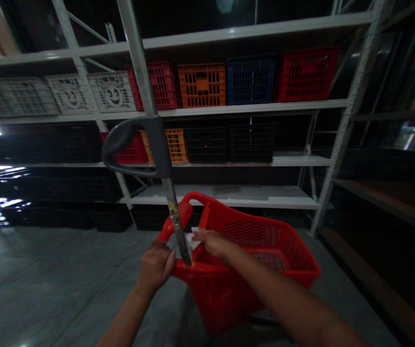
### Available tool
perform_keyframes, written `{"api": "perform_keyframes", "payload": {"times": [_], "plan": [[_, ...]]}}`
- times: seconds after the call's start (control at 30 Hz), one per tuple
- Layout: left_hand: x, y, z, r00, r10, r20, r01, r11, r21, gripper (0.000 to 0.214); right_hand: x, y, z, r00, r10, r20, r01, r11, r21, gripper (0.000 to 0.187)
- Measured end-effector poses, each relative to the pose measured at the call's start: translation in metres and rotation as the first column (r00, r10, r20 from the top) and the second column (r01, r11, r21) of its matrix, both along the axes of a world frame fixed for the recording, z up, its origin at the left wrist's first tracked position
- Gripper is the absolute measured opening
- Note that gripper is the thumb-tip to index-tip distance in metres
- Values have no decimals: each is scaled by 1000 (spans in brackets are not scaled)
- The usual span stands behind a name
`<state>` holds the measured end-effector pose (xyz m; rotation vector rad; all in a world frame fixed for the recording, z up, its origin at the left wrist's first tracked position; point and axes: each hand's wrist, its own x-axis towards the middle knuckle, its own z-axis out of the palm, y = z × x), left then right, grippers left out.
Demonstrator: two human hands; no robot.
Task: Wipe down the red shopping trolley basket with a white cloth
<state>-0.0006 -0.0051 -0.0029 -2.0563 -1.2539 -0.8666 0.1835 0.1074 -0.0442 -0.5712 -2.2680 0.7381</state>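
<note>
Now the left hand is clamped on the rim of the red plastic basket, the right hand pressing a white cloth beside a steel pole.

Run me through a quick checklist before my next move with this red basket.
Left hand gripping the rim of the red plastic mesh basket: ok.
Right hand on the white tissue or cloth: cannot tell how firmly it is held.
Dark grey loop handle on the slim metal pole: not ok, no hand on it.
Basket contents: cannot tell, the right arm and the angle hide the bottom.
Coloured plastic crates on the white metal shelving: ok, seated on the shelves.
</note>
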Motion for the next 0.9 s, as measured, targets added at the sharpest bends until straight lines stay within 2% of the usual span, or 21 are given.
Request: {"api": "perform_keyframes", "payload": {"times": [0.1, 0.17, 0.23, 0.33, 0.43, 0.53, 0.63, 0.7, 0.77, 0.8, 0.87, 0.9], "plan": [[-3, -2, -1, 998, -65, 11, 64, 997, 50, 32, 12, -16, -8, 973, 173, 150, -198, 965, 172, 37], [-3, -3, -1, 996, -84, 18, 83, 996, 40, 30, 22, -11, -2, 955, 184, 234, -241, 939, 245, 42], [-2, -4, -1, 995, -97, 27, 96, 995, 29, 30, 27, 11, 11, 951, 70, 302, -150, 956, 251, 43], [0, -5, 0, 994, -105, 28, 104, 994, 19, 30, 24, 55, 30, 924, -167, 343, 91, 969, 229, 39], [2, -6, 0, 994, -99, 37, 99, 995, 23, 31, 13, 78, 33, 908, -265, 325, 202, 955, 217, 38], [3, -8, -2, 994, -102, 46, 100, 994, 42, 30, 9, 61, 19, 926, -220, 306, 153, 962, 226, 41], [4, -11, -3, 991, -124, 42, 122, 991, 52, 25, 15, 28, 3, 957, -48, 287, -25, 969, 246, 44], [5, -14, -3, 989, -142, 47, 140, 989, 45, 24, 21, 15, 1, 962, 51, 269, -118, 963, 241, 46], [6, -15, -3, 987, -148, 62, 145, 988, 44, 24, 24, 17, 9, 968, 91, 235, -136, 973, 184, 44], [7, -16, -2, 987, -148, 69, 145, 988, 50, 24, 23, 24, 16, 977, 67, 201, -90, 990, 110, 40], [8, -16, -3, 986, -143, 80, 139, 988, 61, 24, 16, 44, 32, 989, -77, 123, 89, 991, -97, 28], [8, -16, -3, 987, -138, 82, 133, 989, 61, 24, 12, 55, 40, 981, -168, 96, 184, 963, -197, 22]]}}
